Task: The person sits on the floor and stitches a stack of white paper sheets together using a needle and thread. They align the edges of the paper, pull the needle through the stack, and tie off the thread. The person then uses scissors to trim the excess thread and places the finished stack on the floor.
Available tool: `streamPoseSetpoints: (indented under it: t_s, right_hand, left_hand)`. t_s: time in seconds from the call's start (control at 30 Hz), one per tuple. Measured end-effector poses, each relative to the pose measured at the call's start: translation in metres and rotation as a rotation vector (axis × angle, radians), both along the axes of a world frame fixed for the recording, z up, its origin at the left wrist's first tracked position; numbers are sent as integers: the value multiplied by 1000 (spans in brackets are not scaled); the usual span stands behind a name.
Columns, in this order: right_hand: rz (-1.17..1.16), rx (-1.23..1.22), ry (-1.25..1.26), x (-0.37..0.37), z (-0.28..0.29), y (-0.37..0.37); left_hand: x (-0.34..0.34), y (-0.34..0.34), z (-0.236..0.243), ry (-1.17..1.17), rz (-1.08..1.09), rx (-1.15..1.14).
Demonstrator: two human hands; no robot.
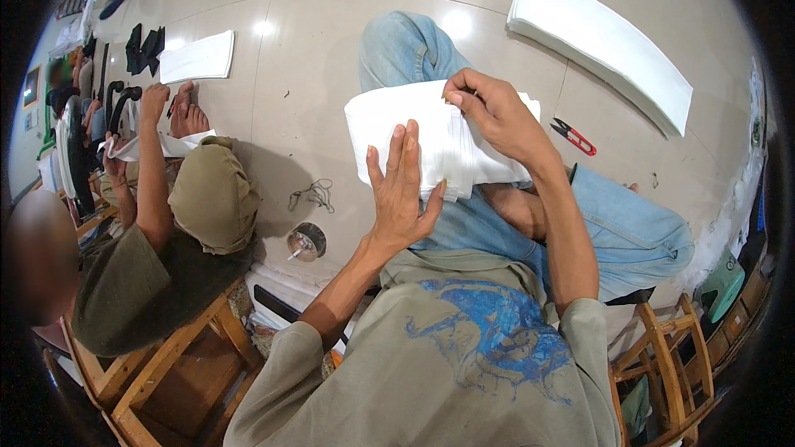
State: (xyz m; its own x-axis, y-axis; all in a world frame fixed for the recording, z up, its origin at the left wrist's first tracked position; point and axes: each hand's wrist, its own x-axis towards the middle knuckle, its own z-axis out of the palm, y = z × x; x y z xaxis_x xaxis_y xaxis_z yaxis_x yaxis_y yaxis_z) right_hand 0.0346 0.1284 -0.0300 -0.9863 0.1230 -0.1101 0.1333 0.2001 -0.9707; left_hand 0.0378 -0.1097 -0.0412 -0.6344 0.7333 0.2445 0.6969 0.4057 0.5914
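Note:
A stack of white cloth pieces (377,128) lies across my lap, over the blue jeans. My left hand (396,199) rests flat on top of it, fingers stretched out and the thumb by the near edge. With thumb and forefinger, my right hand (501,120) pinches the layered edges of the cloth at the far side of the stack. Several layers show as ridges between the two hands. A pair of red-handled thread snips (574,137) lies on the floor to the right of my right hand.
A long stack of white cloth (596,50) lies on the tiled floor (331,41) at the far right. Tangled thread (313,195) and a round tin (307,240) with a cigarette are at my left. A co-worker in a cap (214,190) sits further left, handling white cloth. Wooden frames (675,356) stand beside me.

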Motion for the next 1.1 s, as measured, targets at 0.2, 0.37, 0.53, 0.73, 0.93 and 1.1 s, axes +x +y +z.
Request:
streamPoseSetpoints:
  t_s: [0.2,0.37,0.53,0.73,0.93,1.1]
  right_hand:
    - [-268,-256,14,4,-16,0]
    - [-583,-518,44,32,-20,26]
    - [-516,-419,-70,62,-11,50]
    - [-50,6,66,13,17,9]
    - [172,20,-11,-11,14,19]
    - [226,61,-71,-18,22,21]
  left_hand:
    - [0,1,1,-21,-5,-15]
    - [0,0,1,-9,-1,-14]
    - [1,2,1,10,5,-14]
    - [-1,1,4,7,-4,-7]
    - [0,2,5,-1,4,-3]
    - [0,1,2,6,5,0]
